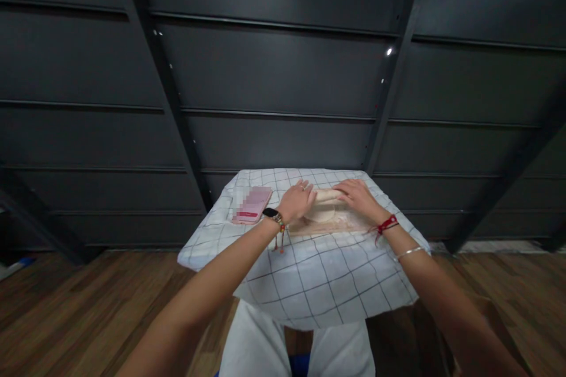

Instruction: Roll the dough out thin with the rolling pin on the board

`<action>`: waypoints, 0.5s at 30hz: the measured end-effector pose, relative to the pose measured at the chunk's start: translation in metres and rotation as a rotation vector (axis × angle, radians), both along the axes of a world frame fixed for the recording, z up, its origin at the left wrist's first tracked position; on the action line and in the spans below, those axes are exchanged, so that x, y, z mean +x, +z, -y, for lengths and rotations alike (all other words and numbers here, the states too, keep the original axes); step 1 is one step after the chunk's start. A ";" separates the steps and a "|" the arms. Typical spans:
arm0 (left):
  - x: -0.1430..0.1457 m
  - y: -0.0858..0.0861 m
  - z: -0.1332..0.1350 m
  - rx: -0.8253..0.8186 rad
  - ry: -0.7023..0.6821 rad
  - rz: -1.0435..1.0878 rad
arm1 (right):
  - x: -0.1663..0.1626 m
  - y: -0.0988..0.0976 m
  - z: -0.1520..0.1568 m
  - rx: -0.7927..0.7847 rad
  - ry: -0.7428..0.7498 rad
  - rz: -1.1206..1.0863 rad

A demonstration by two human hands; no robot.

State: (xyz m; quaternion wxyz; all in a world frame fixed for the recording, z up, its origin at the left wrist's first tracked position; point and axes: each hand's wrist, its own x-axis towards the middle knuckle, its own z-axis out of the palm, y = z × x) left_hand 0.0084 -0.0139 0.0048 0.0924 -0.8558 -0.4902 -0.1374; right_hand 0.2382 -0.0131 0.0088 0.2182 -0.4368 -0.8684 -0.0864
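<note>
A pale rolling pin [327,195] lies crosswise over a flat round piece of dough [321,212] on a tan board [340,226]. My left hand [298,200] rests over the pin's left end, its fingers pointing forward and close together. Over the right end, the fingers of my right hand [357,195] curl around the pin. Both ends of the pin are hidden beneath my hands. Just left of my left hand is a pink phone [253,205], partly blurred out.
A white checked cloth [305,283] covers the small table and hangs down in front, above my knees. Directly behind the table rises a dark metal panel wall [278,70]. Wooden flooring [128,294] surrounds it, and a brown object [490,318] stands at the lower right.
</note>
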 end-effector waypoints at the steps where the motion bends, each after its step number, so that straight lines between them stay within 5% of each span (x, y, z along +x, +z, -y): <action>1: 0.002 0.000 -0.010 -0.012 0.010 -0.020 | 0.000 0.003 -0.010 -0.063 0.025 -0.003; 6: 0.008 -0.034 -0.043 -0.173 0.074 -0.048 | -0.004 -0.015 -0.047 -0.397 0.063 -0.083; 10: 0.005 -0.052 -0.053 -0.160 0.081 -0.061 | -0.012 -0.024 -0.068 -0.364 -0.114 -0.014; 15: 0.003 -0.053 -0.058 -0.220 0.109 0.037 | -0.019 -0.030 -0.083 -0.343 -0.189 0.060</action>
